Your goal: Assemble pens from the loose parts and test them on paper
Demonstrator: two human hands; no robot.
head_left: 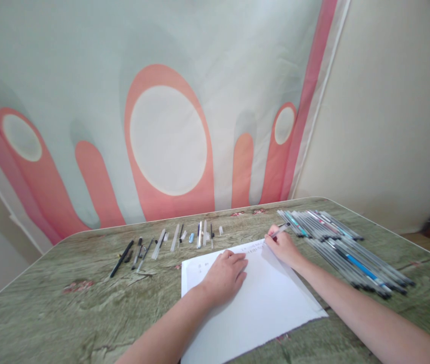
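Observation:
A large white sheet of paper lies on the green wood-grain table, with small faint writing along its top edge. My left hand rests flat on the upper middle of the sheet, its fingers slightly spread and nothing in them. At the sheet's top right corner my right hand is closed around a clear pen, which leans up to the right. The pen's tip is hidden by my fingers, near the end of the written line.
On the table, many pens lie in two groups at the right. Left of centre, a loose row holds a black pen, a light blue cap and several pen parts. A patterned cloth hangs behind.

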